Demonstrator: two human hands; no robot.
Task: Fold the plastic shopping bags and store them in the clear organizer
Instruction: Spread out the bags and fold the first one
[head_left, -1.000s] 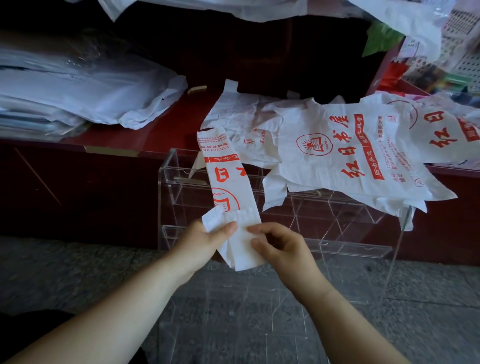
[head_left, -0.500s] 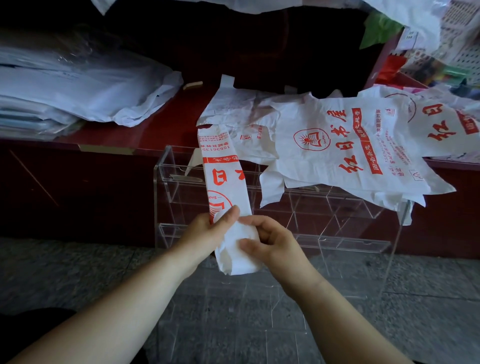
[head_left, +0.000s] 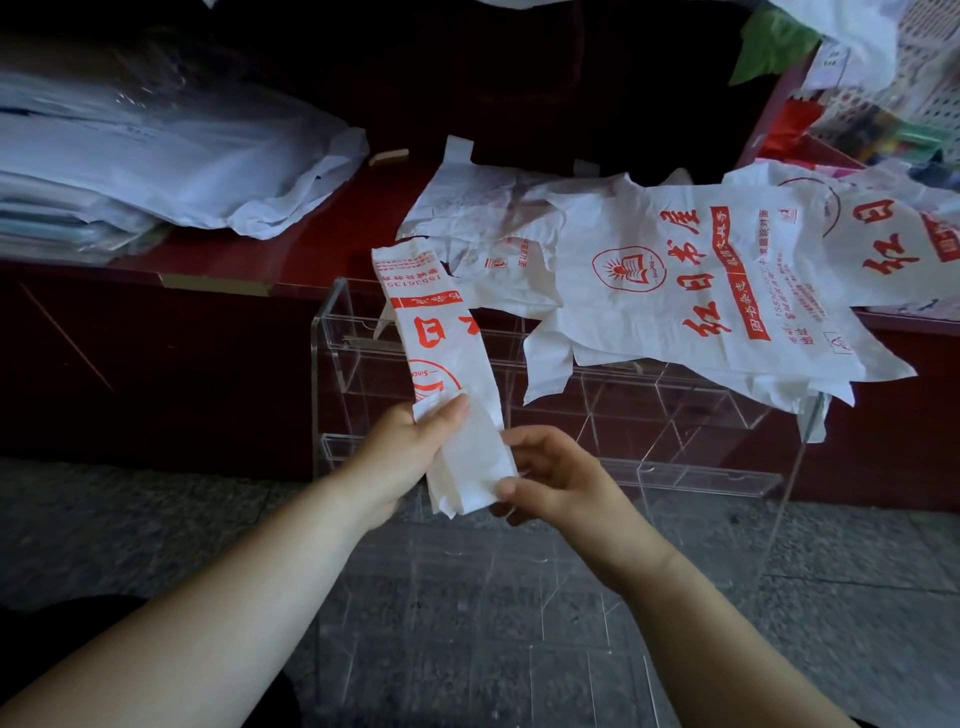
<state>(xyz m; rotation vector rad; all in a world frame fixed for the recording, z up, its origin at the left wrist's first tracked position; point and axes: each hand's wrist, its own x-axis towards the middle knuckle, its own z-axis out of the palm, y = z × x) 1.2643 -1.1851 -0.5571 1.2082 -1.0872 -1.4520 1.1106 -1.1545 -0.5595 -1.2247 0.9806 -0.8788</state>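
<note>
left hand (head_left: 410, 449), right hand (head_left: 558, 480) pinching folded bag (head_left: 441, 332), clear organizer (head_left: 649, 410) behind, loose bags (head_left: 701, 291) draped across it

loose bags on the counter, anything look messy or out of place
Yes: the unfolded bags lie crumpled in a heap on the red counter, and their lower edges hang over its front, draping across the top of the clear organizer.

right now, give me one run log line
step: folding | left hand: grips bag strip | right hand: pinches its lower edge | loose bags: on counter
</note>
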